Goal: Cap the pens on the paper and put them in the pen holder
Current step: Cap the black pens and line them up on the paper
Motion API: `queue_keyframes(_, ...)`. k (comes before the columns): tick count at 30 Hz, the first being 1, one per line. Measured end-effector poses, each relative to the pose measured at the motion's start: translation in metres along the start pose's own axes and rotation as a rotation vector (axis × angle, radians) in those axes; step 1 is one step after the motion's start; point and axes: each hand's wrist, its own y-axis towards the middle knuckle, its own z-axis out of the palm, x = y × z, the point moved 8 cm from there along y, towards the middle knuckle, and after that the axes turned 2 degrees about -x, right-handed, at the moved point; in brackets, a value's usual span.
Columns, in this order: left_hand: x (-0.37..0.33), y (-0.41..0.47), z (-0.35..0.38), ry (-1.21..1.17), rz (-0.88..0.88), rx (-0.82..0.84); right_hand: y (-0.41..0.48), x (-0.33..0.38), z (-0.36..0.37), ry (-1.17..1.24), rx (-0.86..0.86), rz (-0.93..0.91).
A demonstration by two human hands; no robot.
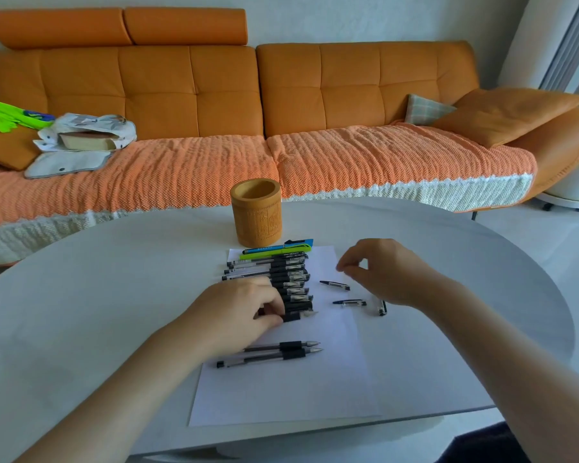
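Fingers of the left hand curl round an uncapped pen low in the row on the paper.
Right hand hovers loosely curled, seemingly empty, near loose caps; pulling the pen could scatter its neighbours across the smooth white table. Wooden pen holder stands beyond; orange sofa behind.

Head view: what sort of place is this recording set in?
Probably a home living room: an orange sofa with a loose cushion stands behind a rounded white table, and clothing lies on the sofa seat.
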Motion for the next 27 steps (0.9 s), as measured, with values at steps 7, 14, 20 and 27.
queue_keyframes(7,0.008,0.005,-0.01,-0.186,-0.072,-0.049,-0.011,-0.017,0.008,-0.061,0.14,0.033)
queue_keyframes(14,0.004,0.003,-0.006,-0.161,-0.096,-0.005,-0.014,0.003,0.024,-0.146,0.177,-0.055)
queue_keyframes(20,0.012,0.004,-0.012,-0.23,-0.136,-0.06,-0.013,0.021,0.021,0.01,0.116,-0.105)
queue_keyframes(27,0.011,0.002,-0.02,-0.231,-0.113,-0.099,-0.01,0.033,0.018,0.268,0.051,-0.084)
